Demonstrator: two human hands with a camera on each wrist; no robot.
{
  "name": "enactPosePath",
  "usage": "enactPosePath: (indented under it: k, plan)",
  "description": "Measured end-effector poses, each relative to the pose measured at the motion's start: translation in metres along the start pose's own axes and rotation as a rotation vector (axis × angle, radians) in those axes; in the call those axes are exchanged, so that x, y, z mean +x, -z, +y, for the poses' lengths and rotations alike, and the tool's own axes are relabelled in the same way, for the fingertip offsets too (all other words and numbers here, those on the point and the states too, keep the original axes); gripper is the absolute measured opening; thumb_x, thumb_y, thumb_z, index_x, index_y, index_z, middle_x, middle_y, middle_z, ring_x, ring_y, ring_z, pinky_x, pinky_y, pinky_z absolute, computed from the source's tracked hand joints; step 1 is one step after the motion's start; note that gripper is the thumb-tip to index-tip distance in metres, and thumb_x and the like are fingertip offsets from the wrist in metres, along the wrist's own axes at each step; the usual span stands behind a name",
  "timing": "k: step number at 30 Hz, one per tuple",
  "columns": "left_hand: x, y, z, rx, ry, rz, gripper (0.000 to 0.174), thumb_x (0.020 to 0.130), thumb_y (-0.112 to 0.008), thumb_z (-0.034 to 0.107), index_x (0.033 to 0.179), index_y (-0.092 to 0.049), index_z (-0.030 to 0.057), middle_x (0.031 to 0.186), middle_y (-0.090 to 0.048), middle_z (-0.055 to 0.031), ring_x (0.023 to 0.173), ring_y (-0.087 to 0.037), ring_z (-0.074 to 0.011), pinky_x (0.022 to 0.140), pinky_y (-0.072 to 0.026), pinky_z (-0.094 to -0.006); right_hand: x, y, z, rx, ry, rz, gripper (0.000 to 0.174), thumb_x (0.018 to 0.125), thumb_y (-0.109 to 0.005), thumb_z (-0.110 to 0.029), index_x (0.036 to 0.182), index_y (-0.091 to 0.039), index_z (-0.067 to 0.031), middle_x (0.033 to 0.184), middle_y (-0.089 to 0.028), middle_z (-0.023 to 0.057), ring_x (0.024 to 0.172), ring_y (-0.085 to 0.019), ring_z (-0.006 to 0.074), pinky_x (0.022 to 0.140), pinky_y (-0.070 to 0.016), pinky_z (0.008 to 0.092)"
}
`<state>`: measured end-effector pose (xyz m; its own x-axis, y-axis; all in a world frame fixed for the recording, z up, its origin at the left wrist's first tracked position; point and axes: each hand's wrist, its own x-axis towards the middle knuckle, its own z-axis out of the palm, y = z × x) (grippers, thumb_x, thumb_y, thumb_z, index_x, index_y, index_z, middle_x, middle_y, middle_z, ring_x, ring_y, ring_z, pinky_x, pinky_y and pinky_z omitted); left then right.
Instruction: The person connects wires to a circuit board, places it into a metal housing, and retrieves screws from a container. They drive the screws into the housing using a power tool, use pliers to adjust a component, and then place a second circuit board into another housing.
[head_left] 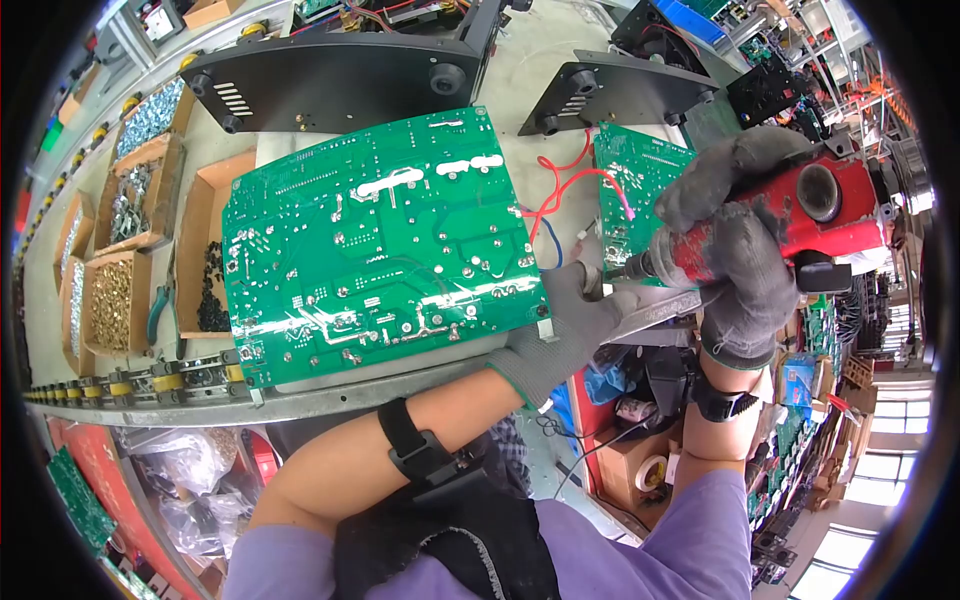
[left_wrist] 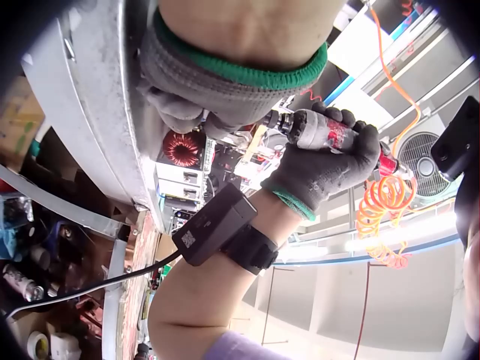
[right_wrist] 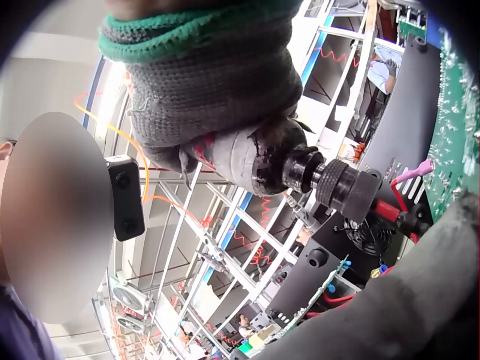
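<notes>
My gloved right hand (head_left: pixel 745 230) grips a red power screwdriver (head_left: pixel 830 215), fingers wrapped round its body. The driver's black chuck (right_wrist: pixel 345 187) and its tip point toward my left hand. My gloved left hand (head_left: pixel 575 325) is at the lower right corner of a large green circuit board (head_left: pixel 380 250), with curled fingers (left_wrist: pixel 225 124) right by the driver's tip. I cannot tell what lies between those fingers. The board is tilted, its soldered side facing me. A smaller green board (head_left: pixel 640 180) stands beyond, behind the driver, with red wires (head_left: pixel 560 185) between the two boards.
Black metal panels (head_left: pixel 350 90) stand behind the boards. On the left are cardboard trays (head_left: pixel 120 300) of small metal parts, with pliers (head_left: pixel 160 315) beside them. A metal rail (head_left: pixel 300 400) runs along the front edge. Below it is a cardboard box (head_left: pixel 620 460).
</notes>
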<state>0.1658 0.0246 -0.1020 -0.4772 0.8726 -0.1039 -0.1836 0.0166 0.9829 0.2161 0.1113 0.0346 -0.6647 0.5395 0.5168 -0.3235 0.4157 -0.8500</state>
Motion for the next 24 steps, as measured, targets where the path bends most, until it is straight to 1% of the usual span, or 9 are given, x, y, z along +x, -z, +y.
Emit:
enactPosePath:
  k: [1, 8, 11, 15, 18, 22, 23, 24]
  plan:
    - [0.0, -0.001, -0.002, -0.026, -0.001, 0.003, 0.046, 0.079, -0.076, 0.027, 0.063, -0.039, 0.0044, 0.057, -0.039, -0.0044, 0.053, -0.04, -0.0139, 0.048, -0.0361, -0.0355, 0.002, 0.001, 0.0, 0.013, 0.044, -0.068, 0.046, 0.08, -0.071, -0.017, 0.118, -0.047, -0.003, 0.085, -0.054, 0.0099, 0.073, -0.054, 0.0198, 0.067, -0.0479, 0.036]
    - [-0.002, -0.001, 0.003, -0.088, 0.037, -0.015, 0.046, 0.079, -0.077, 0.021, 0.062, -0.036, 0.0067, 0.059, -0.036, -0.0005, 0.056, -0.037, -0.0092, 0.047, -0.0344, -0.0315, 0.003, 0.003, 0.004, 0.027, 0.078, -0.056, 0.045, 0.08, -0.071, -0.016, 0.116, -0.047, -0.0027, 0.084, -0.054, 0.0105, 0.071, -0.054, 0.02, 0.067, -0.048, 0.036]
    - [-0.002, -0.002, 0.0, -0.123, -0.005, 0.001, 0.046, 0.079, -0.076, 0.019, 0.062, -0.036, 0.0068, 0.059, -0.035, -0.0004, 0.056, -0.037, -0.0088, 0.047, -0.0345, -0.0311, 0.003, 0.003, 0.004, 0.027, 0.068, -0.051, 0.045, 0.08, -0.071, -0.016, 0.115, -0.047, -0.0028, 0.083, -0.054, 0.0102, 0.071, -0.054, 0.02, 0.067, -0.0481, 0.0362]
    - [-0.002, 0.001, 0.008, -0.087, 0.027, -0.022, 0.046, 0.079, -0.076, 0.017, 0.062, -0.035, 0.007, 0.059, -0.036, -0.0004, 0.057, -0.037, -0.0085, 0.047, -0.0345, -0.0308, 0.002, 0.004, 0.006, 0.003, 0.077, -0.036, 0.046, 0.08, -0.072, -0.018, 0.116, -0.047, -0.0028, 0.083, -0.055, 0.0101, 0.071, -0.054, 0.02, 0.067, -0.0481, 0.0366]
    - [-0.001, -0.002, 0.002, -0.163, 0.03, -0.014, 0.045, 0.079, -0.076, 0.019, 0.062, -0.036, 0.0061, 0.059, -0.037, -0.001, 0.056, -0.038, -0.0093, 0.047, -0.0349, -0.0312, -0.001, 0.015, 0.014, -0.029, 0.085, -0.037, 0.047, 0.081, -0.072, -0.019, 0.116, -0.046, -0.0026, 0.083, -0.055, 0.0102, 0.07, -0.054, 0.0202, 0.067, -0.0483, 0.0369]
    - [0.001, -0.003, -0.007, -0.102, 0.021, 0.009, 0.041, 0.079, -0.075, 0.02, 0.064, -0.041, 0.0041, 0.06, -0.04, -0.0023, 0.056, -0.041, -0.0107, 0.05, -0.037, -0.0322, 0.0, 0.022, 0.015, -0.127, 0.096, -0.059, 0.049, 0.079, -0.073, -0.02, 0.116, -0.046, -0.0024, 0.084, -0.056, 0.0105, 0.071, -0.055, 0.0207, 0.066, -0.049, 0.037]
    - [0.001, -0.004, -0.007, -0.101, 0.003, 0.014, 0.039, 0.079, -0.075, 0.021, 0.065, -0.043, 0.0032, 0.061, -0.042, -0.0027, 0.056, -0.042, -0.0112, 0.051, -0.0383, -0.0324, 0.0, 0.019, 0.013, -0.13, 0.098, -0.059, 0.049, 0.079, -0.073, -0.02, 0.116, -0.046, -0.0024, 0.084, -0.056, 0.0105, 0.071, -0.055, 0.0207, 0.066, -0.049, 0.037]
    - [0.001, -0.002, -0.004, -0.102, 0.0, 0.011, 0.039, 0.079, -0.075, 0.021, 0.065, -0.043, 0.0032, 0.061, -0.042, -0.0027, 0.056, -0.042, -0.0112, 0.051, -0.0383, -0.0324, 0.001, 0.012, 0.011, -0.07, 0.071, -0.064, 0.049, 0.079, -0.073, -0.021, 0.115, -0.046, -0.0023, 0.083, -0.056, 0.0106, 0.07, -0.055, 0.0207, 0.066, -0.0493, 0.037]
